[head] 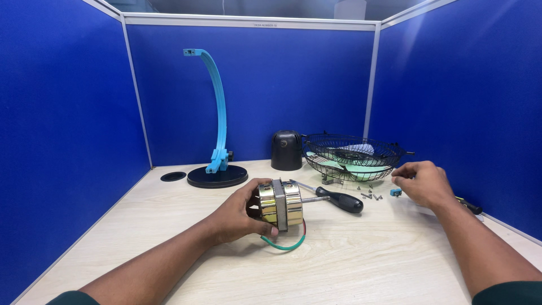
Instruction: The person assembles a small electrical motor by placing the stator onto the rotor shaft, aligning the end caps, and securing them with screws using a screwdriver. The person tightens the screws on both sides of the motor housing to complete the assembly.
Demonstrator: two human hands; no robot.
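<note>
Gripping a brass-coloured fan motor (280, 204) from its rear, the left hand (240, 216) has fingers wrapped around the casing, holding it just above the table (350, 265). Motor shaft points right; a green wire (285, 245) loops beneath it, touching the table. Right hand (424, 182) sits lower right of the grilles, fingers curled down over small parts; whether it pinches anything can't be told, view too poor. Just beside its fingertips: a small blue piece (396, 192) and loose screws (370, 195). Black-handled screwdriver (337, 198) lies between the two hands, near the shaft tip. Farther back: stacked black wire fan grilles (353, 153) with pale green blades inside, a black dome-shaped cover (287, 150), a blue curved stand on a round black base (217, 176), a small black disc (173, 176). Blue partition walls (62, 141) enclose the table.
</note>
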